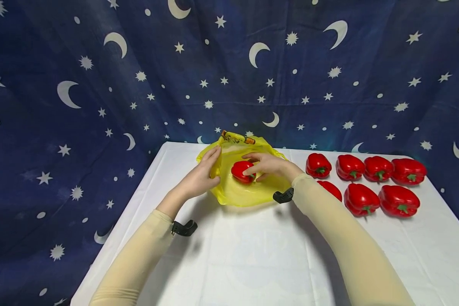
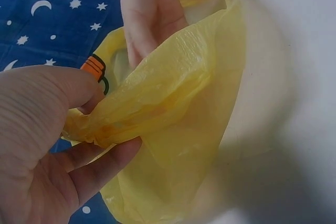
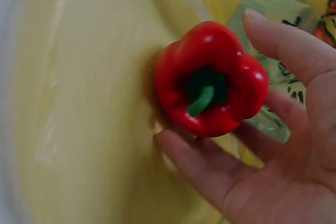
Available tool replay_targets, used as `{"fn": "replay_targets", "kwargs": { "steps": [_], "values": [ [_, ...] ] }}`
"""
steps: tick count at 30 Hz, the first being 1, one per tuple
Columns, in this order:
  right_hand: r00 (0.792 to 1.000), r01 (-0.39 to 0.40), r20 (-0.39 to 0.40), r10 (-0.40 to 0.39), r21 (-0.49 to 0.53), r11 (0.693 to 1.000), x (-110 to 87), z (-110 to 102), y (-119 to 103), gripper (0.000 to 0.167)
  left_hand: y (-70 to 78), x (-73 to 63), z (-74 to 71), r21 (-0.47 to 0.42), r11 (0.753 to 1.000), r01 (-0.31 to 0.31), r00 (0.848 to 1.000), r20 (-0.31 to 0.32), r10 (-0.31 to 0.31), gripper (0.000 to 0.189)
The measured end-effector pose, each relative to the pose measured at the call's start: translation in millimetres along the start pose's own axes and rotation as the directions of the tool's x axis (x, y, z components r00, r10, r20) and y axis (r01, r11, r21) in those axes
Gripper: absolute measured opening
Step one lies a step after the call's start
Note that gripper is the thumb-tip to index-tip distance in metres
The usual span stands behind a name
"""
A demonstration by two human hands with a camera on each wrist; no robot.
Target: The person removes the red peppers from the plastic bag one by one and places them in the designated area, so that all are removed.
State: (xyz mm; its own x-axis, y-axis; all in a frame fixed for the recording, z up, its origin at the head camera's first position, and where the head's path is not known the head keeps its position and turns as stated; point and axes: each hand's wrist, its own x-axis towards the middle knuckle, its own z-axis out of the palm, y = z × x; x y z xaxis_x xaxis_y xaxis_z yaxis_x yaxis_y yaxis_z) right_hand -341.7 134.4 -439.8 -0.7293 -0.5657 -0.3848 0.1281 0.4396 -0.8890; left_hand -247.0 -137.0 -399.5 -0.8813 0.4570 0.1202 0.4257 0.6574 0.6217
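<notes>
A yellow plastic bag (image 1: 237, 193) lies on the table with its mouth spread wide. My left hand (image 1: 200, 177) pinches the bag's rim between thumb and fingers, as the left wrist view shows. Inside the bag is a red bell pepper (image 3: 210, 77), its green stem facing the right wrist camera. Around that pepper my right hand (image 3: 283, 150) has its fingers spread and relaxed, reaching into the bag. The thumb stands apart from the pepper, while other fingers lie close beside and partly behind it; whether they touch is hard to tell.
Several more red bell peppers (image 1: 361, 199) stand in two rows at the right of the white table (image 1: 252, 255). The right forearm partly hides one. Behind the table hangs a dark blue curtain (image 1: 229, 63) with moons and stars.
</notes>
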Motion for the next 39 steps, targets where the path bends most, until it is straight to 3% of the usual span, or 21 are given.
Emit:
{"fn": "replay_targets", "kwargs": {
  "steps": [7,14,24,39],
  "values": [
    [0.994,0.106,0.02,-0.104,-0.206,0.973,-4.3,3.3,4.6,0.087,0.9,1.8,2.4,-0.001,1.0,-0.014,1.0,-0.005,0.014,0.089],
    [0.982,0.181,0.001,-0.189,-0.285,0.941,1.1,6.4,14.0,0.09,0.1,2.7,4.5,-0.006,1.0,-0.028,1.0,-0.007,0.028,0.089],
    [0.979,0.177,-0.055,-0.198,-0.266,0.948,0.9,8.9,16.5,0.081,-0.3,2.0,3.6,0.003,1.0,-0.026,1.0,-0.007,0.026,0.089],
    [0.989,0.141,-0.032,-0.147,-0.151,0.978,1.4,11.4,11.4,0.069,-0.7,-1.1,1.2,0.014,1.0,-0.007,1.0,-0.001,0.007,0.089]
  ]
}}
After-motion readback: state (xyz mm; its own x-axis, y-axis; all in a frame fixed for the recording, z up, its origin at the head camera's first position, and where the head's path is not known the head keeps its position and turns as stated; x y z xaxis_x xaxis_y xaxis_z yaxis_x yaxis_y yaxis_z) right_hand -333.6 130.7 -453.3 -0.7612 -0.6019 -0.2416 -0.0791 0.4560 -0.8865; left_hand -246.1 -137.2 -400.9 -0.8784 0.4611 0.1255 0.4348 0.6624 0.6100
